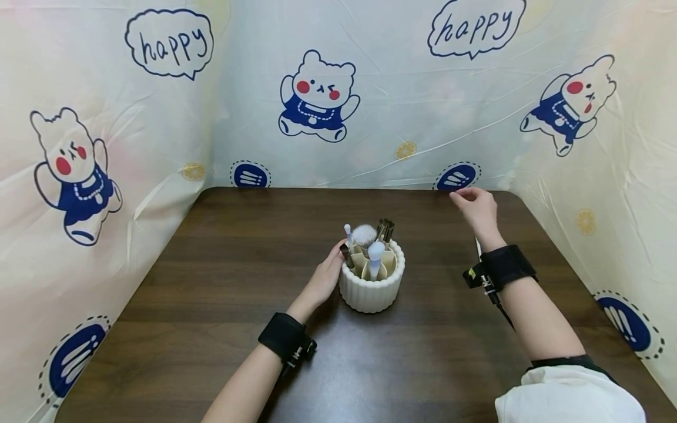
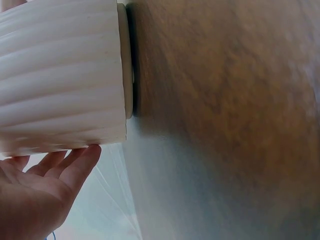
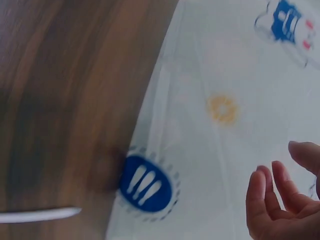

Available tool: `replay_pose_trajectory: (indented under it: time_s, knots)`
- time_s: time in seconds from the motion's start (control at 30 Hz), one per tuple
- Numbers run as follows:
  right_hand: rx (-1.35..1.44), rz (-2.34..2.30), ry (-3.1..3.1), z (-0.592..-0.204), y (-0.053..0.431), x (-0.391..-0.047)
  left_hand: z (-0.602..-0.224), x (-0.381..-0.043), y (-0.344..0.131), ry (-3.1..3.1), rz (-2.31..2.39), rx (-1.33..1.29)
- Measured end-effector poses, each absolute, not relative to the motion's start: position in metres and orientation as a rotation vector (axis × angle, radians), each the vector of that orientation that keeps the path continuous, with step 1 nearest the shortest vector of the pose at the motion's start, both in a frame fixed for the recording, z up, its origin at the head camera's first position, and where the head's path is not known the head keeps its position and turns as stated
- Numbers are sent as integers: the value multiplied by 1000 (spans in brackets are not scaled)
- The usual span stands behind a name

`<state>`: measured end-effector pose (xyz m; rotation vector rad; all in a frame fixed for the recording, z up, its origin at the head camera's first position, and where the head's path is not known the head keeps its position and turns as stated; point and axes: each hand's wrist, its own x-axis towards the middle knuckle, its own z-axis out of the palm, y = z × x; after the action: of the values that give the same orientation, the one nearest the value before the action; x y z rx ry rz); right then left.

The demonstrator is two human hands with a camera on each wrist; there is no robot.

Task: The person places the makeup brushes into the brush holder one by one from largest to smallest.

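A white ribbed round holder stands upright on the brown table, also large in the left wrist view as a ribbed wall. Inside its compartments are several brushes, including a fluffy white-headed one, a pale blue one and a dark bunch. My left hand rests its fingers against the holder's left side. Toward the table's far right edge, my right hand is raised with bent fingers. In the right wrist view its thumb and fingertips stand apart, holding nothing.
A slim white pointed stick lies on the table by the right wrist, partly cut off by the frame. Printed curtains hang along the table's back and sides. Black bands with small cameras circle both wrists.
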<state>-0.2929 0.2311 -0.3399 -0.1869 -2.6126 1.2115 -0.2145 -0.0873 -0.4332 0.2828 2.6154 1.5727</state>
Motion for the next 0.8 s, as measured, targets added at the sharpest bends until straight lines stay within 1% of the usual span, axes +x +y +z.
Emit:
replay_pose_trajectory:
  time_s: [0.23,0.47,0.63,0.8]
  knots:
    - [-407,1150,-2612,-358,266,-301,-434,-215,-88,2601,1575,265]
    - [-608,1121,-2696,-384,296,-300,-434,-215,-88,2607,1562,279]
    - [-702,1074,-2817,-399,311,-295,-435,-215,-89,2614,1558,284]
    - [-736,1009,-2899,-411,318,-290,-434,-214,-89,2599,1568,268]
